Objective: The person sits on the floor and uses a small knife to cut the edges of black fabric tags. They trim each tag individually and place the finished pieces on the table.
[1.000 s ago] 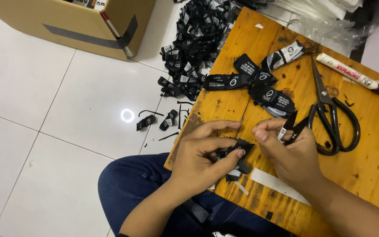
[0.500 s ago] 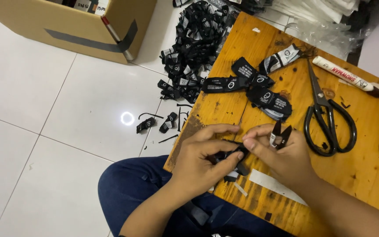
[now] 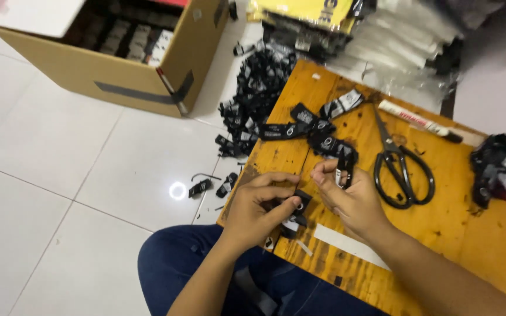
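Observation:
My left hand (image 3: 259,208) pinches a small black fabric label (image 3: 300,205) over the near edge of a low wooden board (image 3: 440,234). My right hand (image 3: 349,196) is right beside it, fingers closed on another black label piece (image 3: 341,169) that sticks up between thumb and fingers. A short row of black labels with white marks (image 3: 306,126) lies on the board just beyond my hands. Black-handled scissors (image 3: 399,169) rest shut to the right of my right hand.
A heap of black labels (image 3: 253,99) spills from the board onto the white tile floor. An open cardboard box (image 3: 130,58) stands at the far left. A marker pen (image 3: 420,121) lies beyond the scissors. Clear plastic bags (image 3: 405,52) and another black pile (image 3: 502,167) sit at right.
The view has tilted up and shifted, showing more of the box and bags. My hands stay together at the board's edge, the right hand raised slightly with its label.

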